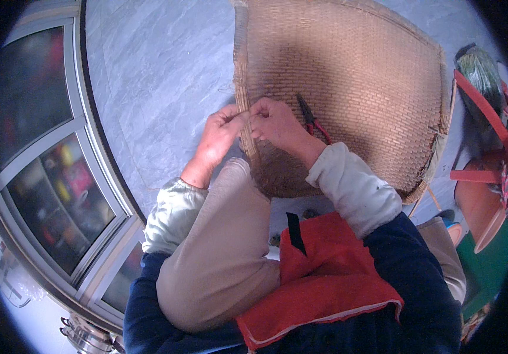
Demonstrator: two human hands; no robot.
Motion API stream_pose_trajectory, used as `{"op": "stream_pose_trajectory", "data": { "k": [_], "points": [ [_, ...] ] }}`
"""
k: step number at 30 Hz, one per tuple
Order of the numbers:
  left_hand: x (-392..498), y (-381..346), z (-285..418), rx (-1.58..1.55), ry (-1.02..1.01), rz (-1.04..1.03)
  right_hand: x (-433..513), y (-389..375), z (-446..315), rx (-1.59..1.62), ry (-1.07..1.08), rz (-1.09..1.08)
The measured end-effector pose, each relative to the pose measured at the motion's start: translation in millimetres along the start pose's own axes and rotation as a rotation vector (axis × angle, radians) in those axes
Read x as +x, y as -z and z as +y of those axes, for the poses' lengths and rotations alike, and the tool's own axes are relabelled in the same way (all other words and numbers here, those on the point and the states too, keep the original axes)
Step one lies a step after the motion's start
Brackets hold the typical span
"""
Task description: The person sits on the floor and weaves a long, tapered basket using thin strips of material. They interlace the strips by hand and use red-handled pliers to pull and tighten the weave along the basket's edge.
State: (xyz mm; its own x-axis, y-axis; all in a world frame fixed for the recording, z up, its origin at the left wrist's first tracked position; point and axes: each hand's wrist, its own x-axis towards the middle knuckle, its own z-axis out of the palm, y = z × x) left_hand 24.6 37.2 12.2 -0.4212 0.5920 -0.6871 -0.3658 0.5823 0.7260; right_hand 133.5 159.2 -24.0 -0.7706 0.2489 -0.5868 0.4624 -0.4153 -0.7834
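A large woven wicker basket or tray (369, 88) lies before me, its bound rim (241, 84) running up the left side. At the near part of that rim, my left hand (220, 135) pinches from the outer side, thumb and index finger together. My right hand (276, 124) meets it from the inner side with bent fingers against the rim. Any thin strand between the fingertips is too small to make out. Pliers with red handles (310, 118) rest on the weave just right of my right hand.
Glass-doored cabinets (81, 128) line the left side above grey marbled floor tiles (161, 66). Metal pots (86, 334) stand at lower left. On the right are a red frame (486, 106), a filled plastic bag (479, 73) and an orange-brown container (479, 208). A red cloth (324, 283) covers my lap.
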Motion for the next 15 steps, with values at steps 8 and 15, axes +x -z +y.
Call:
{"op": "stream_pose_trajectory", "data": {
  "k": [8,15],
  "points": [
    [12,0,8,0.247,-0.037,0.076,-2,-1,9,0.185,-0.028,-0.017],
    [14,-3,13,0.297,-0.009,0.102,0,-2,13,0.147,-0.009,-0.022]
  ]
}}
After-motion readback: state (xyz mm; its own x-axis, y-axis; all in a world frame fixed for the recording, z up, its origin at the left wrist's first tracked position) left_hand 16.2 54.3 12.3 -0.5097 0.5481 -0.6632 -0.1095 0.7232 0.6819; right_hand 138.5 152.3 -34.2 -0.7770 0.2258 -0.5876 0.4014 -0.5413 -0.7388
